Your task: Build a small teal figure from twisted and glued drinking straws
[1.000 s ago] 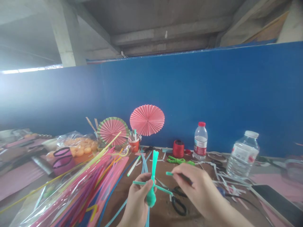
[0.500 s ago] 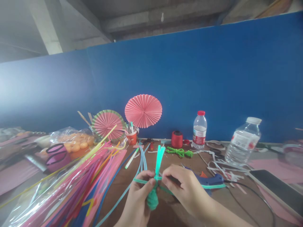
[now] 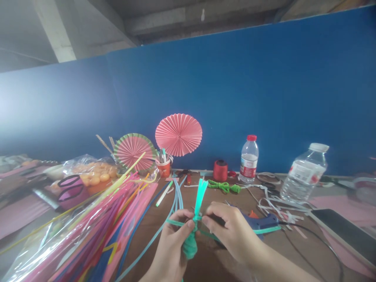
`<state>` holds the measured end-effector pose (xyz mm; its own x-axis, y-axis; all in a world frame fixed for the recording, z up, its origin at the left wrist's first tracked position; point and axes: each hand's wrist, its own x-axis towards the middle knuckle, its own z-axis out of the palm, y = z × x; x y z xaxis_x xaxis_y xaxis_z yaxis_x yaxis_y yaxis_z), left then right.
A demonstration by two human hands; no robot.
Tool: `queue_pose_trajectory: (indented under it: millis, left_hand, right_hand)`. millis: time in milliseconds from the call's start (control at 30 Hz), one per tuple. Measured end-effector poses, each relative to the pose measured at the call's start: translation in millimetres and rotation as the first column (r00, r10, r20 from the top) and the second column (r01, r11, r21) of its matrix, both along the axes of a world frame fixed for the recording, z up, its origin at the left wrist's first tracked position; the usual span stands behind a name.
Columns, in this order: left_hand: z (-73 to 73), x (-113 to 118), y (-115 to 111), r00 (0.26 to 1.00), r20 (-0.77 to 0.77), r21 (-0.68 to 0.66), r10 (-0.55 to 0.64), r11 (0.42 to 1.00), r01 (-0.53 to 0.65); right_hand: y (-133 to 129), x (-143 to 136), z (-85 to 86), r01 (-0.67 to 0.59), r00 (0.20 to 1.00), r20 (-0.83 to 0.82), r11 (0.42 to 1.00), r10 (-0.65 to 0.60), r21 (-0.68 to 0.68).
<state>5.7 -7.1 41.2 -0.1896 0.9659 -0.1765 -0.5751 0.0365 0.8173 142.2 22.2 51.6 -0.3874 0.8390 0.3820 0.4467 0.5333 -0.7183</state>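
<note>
Teal fuzzy bundle (image 3: 190,246) (bulbous below, splayed above), pinched by the left hand (image 3: 170,243).

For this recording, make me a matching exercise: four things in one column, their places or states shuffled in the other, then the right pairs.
Things:
1. Fuzzy teal bundle
2. Red spool
3. Phone
4. Blue corded tool

Places or states:
A. Lying flat, dark screen up
B. Partly hidden behind the right hand
C. Held in the left hand
D. Standing near the red-capped bottle

Pairs: 1-C, 2-D, 3-A, 4-B
</note>
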Motion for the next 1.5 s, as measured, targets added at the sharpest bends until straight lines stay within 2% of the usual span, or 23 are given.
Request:
queue_pose_trajectory:
  millis: [267,533,833,1200,1500]
  left_hand:
    - [-1.5,-0.7,-0.1,0.999,0.026,0.006,-0.026,1.0,0.026]
    - [-10.4,-5.5,2.1,0.993,0.035,0.045,-0.109,0.993,0.108]
    - [-5.2,-4.3,-0.4,0.993,0.0,0.049,-0.116,0.992,0.116]
    - [-6.2,-4.2,-0.5,0.989,-0.057,0.061,-0.138,0.988,0.142]
    - [-6.7,-3.9,0.3,0.986,-0.113,0.052,-0.124,0.99,0.131]
  right_hand:
    - [1.2,0.2,-0.7,0.019,1.0,0.02,1.0,-0.019,-0.005]
    - [-0.5,0.4,2.2,-0.034,0.999,-0.018,0.994,0.032,-0.107]
    - [0.4,1.3,1.0,-0.013,0.998,0.054,0.986,0.022,-0.165]
    - [-1.5,-1.5,-1.8,0.0,0.997,0.078,0.993,0.009,-0.116]
    - [-3.2,-1.5,0.1,-0.039,0.998,0.051,0.995,0.044,-0.089]
